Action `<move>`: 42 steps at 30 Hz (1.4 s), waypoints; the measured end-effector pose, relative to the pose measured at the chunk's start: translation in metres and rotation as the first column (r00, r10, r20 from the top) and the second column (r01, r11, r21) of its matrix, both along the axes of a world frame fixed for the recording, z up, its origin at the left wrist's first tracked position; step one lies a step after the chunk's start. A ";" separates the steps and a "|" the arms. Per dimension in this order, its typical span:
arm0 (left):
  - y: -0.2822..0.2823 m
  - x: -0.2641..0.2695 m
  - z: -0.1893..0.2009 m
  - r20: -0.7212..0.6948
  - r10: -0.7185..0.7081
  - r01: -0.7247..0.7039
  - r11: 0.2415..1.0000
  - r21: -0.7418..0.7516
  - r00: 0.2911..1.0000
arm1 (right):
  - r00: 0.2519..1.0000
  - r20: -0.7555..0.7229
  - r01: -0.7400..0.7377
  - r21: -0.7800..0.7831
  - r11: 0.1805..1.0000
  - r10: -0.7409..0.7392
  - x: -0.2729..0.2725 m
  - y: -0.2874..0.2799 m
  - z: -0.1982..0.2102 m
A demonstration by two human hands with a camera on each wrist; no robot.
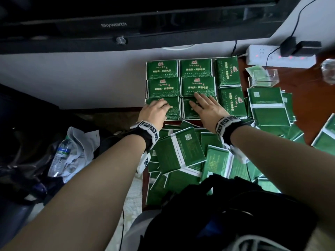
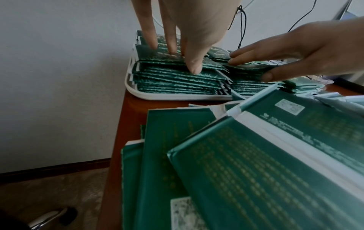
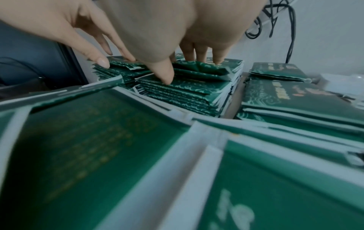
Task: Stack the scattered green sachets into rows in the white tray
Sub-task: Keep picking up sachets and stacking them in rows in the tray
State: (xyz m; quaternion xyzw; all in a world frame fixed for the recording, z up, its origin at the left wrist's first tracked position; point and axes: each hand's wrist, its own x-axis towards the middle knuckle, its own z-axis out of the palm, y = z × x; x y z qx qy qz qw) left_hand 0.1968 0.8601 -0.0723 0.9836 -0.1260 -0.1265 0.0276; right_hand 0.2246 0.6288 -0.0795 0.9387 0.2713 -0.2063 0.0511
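Loose: scattered green sachets (image 1: 179,154) behind our wrists, unsorted.
Done: stacks in white tray (image 2: 177,96), beyond fingertips.
Hands: left hand (image 1: 154,110), right hand (image 1: 205,108), we pressed flat, fingers spread.

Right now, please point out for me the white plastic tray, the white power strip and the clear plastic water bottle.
white plastic tray (image 2: 173,96): left wrist view, on its near rim.
white power strip (image 1: 261,57): head view, on its top face at the left end.
clear plastic water bottle (image 1: 60,155): head view, on its label.

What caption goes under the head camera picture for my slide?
Both hands, left hand and right hand, press flat on stacked green sachets in the white tray.
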 end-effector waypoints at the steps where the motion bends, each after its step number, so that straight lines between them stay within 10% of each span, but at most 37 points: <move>1: 0.000 0.002 0.001 0.004 -0.001 0.001 1.000 -0.007 1.000 | 1.000 0.002 0.001 0.002 1.000 -0.001 0.002 0.000 -0.001; 18: -0.098 -0.008 0.028 0.014 -0.106 0.107 0.989 -0.103 0.994 | 0.969 0.013 0.240 0.169 0.956 -0.246 -0.043 -0.069 0.029; 29: -0.312 -0.047 0.038 -0.082 -0.389 0.374 0.914 -0.155 0.918 | 0.752 0.008 0.658 0.052 0.751 -0.659 -0.164 -0.279 0.045; 42: -0.484 -0.129 0.051 -0.148 -0.345 0.345 0.938 -0.026 0.927 | 0.601 -0.088 0.795 -0.033 0.605 -0.794 -0.247 -0.494 0.049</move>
